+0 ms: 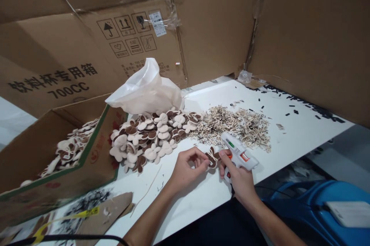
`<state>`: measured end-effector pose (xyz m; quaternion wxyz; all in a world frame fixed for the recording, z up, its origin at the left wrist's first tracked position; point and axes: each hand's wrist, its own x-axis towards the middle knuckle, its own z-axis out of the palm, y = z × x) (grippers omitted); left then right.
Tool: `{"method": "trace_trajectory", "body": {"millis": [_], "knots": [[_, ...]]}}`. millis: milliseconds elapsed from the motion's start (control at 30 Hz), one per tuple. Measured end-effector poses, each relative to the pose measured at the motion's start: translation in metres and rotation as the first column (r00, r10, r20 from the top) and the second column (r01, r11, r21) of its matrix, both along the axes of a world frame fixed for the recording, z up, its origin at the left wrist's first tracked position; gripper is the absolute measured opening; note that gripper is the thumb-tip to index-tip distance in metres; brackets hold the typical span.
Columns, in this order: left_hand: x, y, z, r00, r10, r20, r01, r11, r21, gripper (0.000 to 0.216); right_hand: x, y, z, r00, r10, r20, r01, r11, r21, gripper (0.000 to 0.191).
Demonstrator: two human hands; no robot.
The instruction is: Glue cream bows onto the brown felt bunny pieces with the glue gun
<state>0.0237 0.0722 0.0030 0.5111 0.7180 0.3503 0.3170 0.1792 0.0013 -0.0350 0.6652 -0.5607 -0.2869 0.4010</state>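
Note:
My left hand (185, 169) pinches a small brown-and-cream felt piece (212, 158) just above the white table (289, 134). My right hand (238, 178) grips a white glue gun (238, 153) with orange and green marks, and its index finger touches the same felt piece. Behind my hands lies a heap of brown and cream ear-shaped felt pieces (150, 136). To its right is a pile of small pale bows (237, 123).
A cardboard box (58, 169) at the left holds more felt pieces. A white plastic bag (147, 90) sits behind the heap. Cardboard walls (219, 26) ring the table. Black scraps (291, 103) lie at the far right. A blue object (318, 207) is at lower right.

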Motion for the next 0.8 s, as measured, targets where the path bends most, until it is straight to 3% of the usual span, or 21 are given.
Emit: {"method": "trace_trajectory", "body": {"millis": [800], "knots": [[0.0012, -0.0009, 0.0022, 1.0, 0.009, 0.014, -0.01, 1.0, 0.021, 0.019, 0.0002, 0.0002, 0.0, 1.0, 0.029, 0.008, -0.029, 0.999, 0.038, 0.042]]}}
